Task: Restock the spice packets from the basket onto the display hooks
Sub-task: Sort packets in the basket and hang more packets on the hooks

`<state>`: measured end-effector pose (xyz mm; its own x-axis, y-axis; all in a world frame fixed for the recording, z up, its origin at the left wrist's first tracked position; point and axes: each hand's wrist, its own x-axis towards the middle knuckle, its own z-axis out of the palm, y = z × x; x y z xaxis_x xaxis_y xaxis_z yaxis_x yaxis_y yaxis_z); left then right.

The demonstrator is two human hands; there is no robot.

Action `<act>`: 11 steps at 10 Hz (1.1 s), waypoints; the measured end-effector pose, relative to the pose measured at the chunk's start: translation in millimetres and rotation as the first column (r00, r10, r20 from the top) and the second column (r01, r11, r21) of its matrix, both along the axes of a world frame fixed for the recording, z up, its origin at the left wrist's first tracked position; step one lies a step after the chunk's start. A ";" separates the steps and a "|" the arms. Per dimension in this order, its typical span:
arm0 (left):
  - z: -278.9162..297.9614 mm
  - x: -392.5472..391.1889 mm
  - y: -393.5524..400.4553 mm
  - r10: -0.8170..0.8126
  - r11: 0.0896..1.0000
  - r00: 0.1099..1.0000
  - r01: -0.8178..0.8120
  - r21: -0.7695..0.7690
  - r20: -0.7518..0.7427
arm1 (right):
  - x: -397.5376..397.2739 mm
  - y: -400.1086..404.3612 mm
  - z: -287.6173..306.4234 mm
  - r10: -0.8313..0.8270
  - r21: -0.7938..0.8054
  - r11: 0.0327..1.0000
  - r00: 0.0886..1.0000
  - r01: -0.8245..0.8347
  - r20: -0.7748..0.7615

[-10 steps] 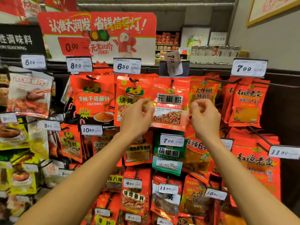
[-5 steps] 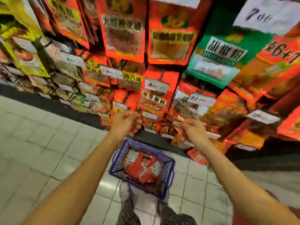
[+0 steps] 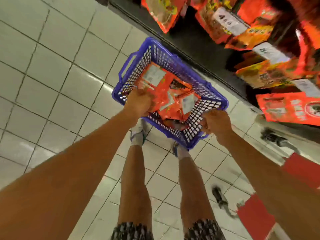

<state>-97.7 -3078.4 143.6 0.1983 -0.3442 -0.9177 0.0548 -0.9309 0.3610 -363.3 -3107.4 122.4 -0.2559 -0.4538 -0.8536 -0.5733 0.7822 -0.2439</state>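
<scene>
The basket [image 3: 174,66] sits on the floor [image 3: 52,84], long axis running 11 to 5 o'clock, with packets [image 3: 173,97] inside. The left hand [image 3: 140,103] reaches into its 8 o'clock side, fingers curled on the packets; the right hand [image 3: 216,123] hangs clenched at its 4 o'clock rim, grip unclear.

Bare arms, bare legs — black-and-white patterned shorts [image 3: 132,231], white sneakers [image 3: 137,134].

Bright, even overhead light fills the scene, with white glare streaks on the glossy pale tiled floor [image 3: 57,94]. Motion blur smears the hanging orange-red foil packets [image 3: 270,73] at upper right. Wide-angle distortion bends floor lines near the edges.
</scene>
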 end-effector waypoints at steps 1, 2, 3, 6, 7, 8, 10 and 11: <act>-74.4 -5.9 8.9 -0.056 0.997 0.998 0.057 0.052 -0.013 | -1.2 2.6 -85.7 0.133 0.074 0.988 0.991 -0.135 0.026; -127.4 -12.6 10.6 -0.078 0.995 0.997 0.077 0.065 0.011 | -2.8 2.7 -169.8 0.406 0.147 0.904 0.914 -0.401 -0.007; -183.5 -22.8 14.0 -0.018 0.997 0.999 0.020 0.074 -0.031 | 4.0 7.0 -239.1 0.560 0.129 0.828 0.814 -0.546 -0.151; -243.2 -40.8 32.3 -0.257 0.965 0.966 0.259 0.049 -0.041 | -11.6 25.8 -309.9 0.575 -0.016 0.792 0.754 -0.610 -0.317; -233.5 -39.5 32.3 -0.282 0.958 0.959 0.282 0.060 -0.005 | -23.7 13.4 -291.3 0.514 -0.087 0.807 0.768 -0.583 -0.383; -230.4 -40.4 31.0 -0.298 0.952 0.955 0.298 0.071 -0.012 | -34.1 -4.7 -262.3 0.450 -0.108 0.866 0.856 -0.487 -0.255; -214.9 -53.0 29.6 -0.570 0.793 0.805 0.591 -0.146 0.166 | -28.6 -21.9 -199.8 -0.076 0.127 0.992 0.911 0.026 0.406; -203.4 -52.1 27.0 -0.696 0.442 0.520 0.854 -0.275 0.496 | -12.0 -33.6 -182.0 0.234 0.145 0.934 0.866 -0.326 0.441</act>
